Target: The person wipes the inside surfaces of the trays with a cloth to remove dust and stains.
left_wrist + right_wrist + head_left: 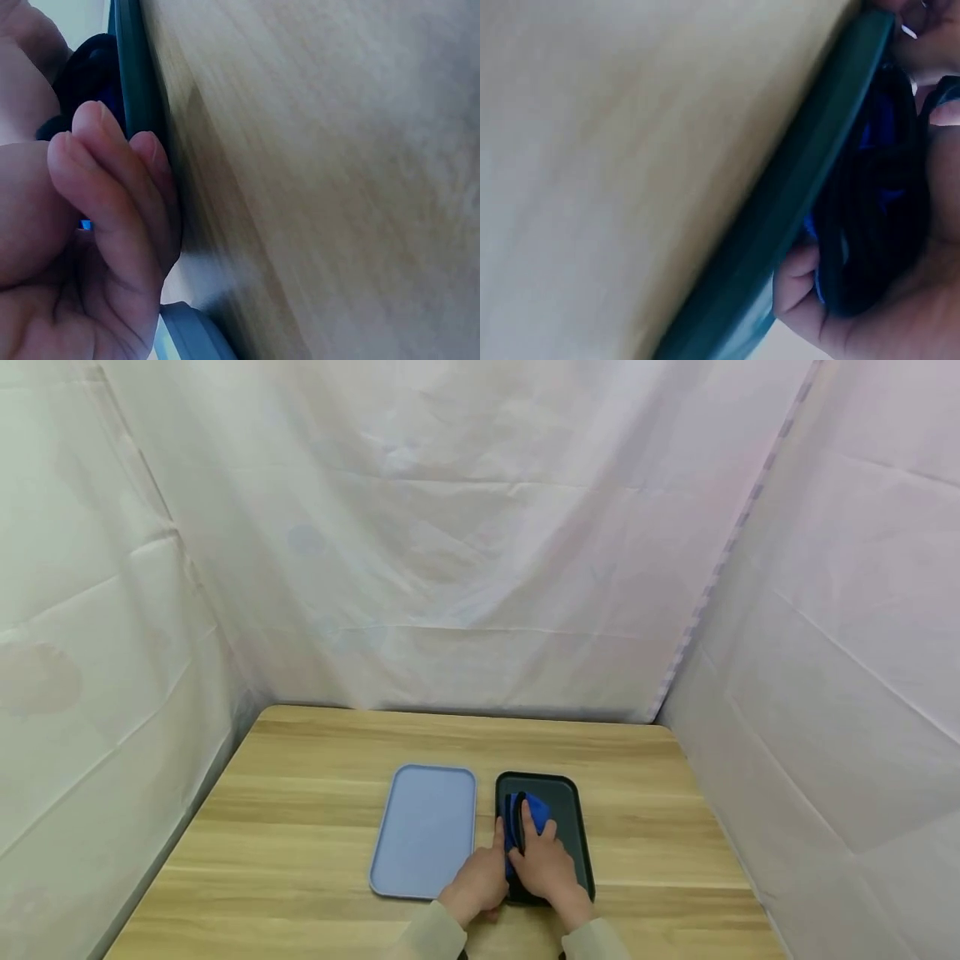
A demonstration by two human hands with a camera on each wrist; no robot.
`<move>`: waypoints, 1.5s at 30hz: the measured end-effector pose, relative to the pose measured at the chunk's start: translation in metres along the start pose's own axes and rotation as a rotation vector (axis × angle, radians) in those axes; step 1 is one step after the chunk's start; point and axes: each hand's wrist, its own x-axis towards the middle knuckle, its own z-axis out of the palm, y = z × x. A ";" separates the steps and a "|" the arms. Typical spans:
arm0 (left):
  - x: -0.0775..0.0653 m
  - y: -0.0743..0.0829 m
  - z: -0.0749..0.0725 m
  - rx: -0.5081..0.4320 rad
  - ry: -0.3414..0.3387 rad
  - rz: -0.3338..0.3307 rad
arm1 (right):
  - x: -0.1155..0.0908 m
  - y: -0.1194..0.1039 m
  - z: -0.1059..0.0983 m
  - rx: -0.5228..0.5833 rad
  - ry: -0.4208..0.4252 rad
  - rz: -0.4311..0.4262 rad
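Observation:
A blue folded fabric item (536,811) with black trim lies on the dark green tray (573,831); its exact kind is unclear. My right hand (547,864) is over it, index finger stretched along the black trim. In the right wrist view, curled fingers (799,281) hold the item's edge, and black bands (877,225) bunch against the palm. At the item's left side is my left hand (480,877), its index finger pointing forward along the edge. The left wrist view shows its other fingers (124,202) curled beside the tray's rim; whether it pinches the fabric is hidden.
A light blue tray (423,831) lies left of the dark one, partly behind my left wrist. Both rest on a wood-grain table (300,827). White cloth sheets (465,543) hang behind the table and along both sides.

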 end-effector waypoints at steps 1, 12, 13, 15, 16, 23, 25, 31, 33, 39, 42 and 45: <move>0.000 0.001 -0.001 0.006 -0.002 -0.009 | 0.001 0.002 -0.004 0.017 -0.004 -0.005; -0.001 0.003 -0.002 -0.010 0.004 -0.013 | 0.020 0.046 -0.067 0.068 0.070 0.061; -0.001 0.003 -0.002 -0.017 -0.001 -0.016 | 0.022 0.052 -0.073 0.068 0.070 0.070; -0.002 0.003 -0.001 -0.020 -0.010 -0.025 | 0.024 0.065 -0.082 0.064 0.070 0.091; -0.002 0.003 -0.001 -0.021 -0.013 -0.030 | 0.025 0.071 -0.086 0.057 0.067 0.099; -0.002 0.004 0.000 0.009 -0.012 -0.038 | 0.037 0.104 -0.099 -0.026 0.070 0.157; -0.002 0.004 0.000 0.013 -0.009 -0.039 | 0.040 0.109 -0.098 -0.045 0.084 0.177; -0.003 0.005 -0.001 0.012 -0.006 -0.039 | 0.041 0.118 -0.078 -0.124 0.007 0.160; -0.004 0.005 -0.002 0.009 -0.009 -0.035 | 0.039 0.119 -0.069 -0.126 -0.027 0.146; -0.004 0.003 -0.002 0.023 0.000 -0.013 | 0.038 0.115 -0.057 -0.049 -0.037 0.176; -0.004 0.002 -0.002 0.026 -0.002 -0.009 | 0.039 0.115 -0.052 -0.033 -0.038 0.196; -0.004 0.003 -0.002 0.025 -0.005 -0.005 | 0.042 0.120 -0.047 -0.019 -0.035 0.206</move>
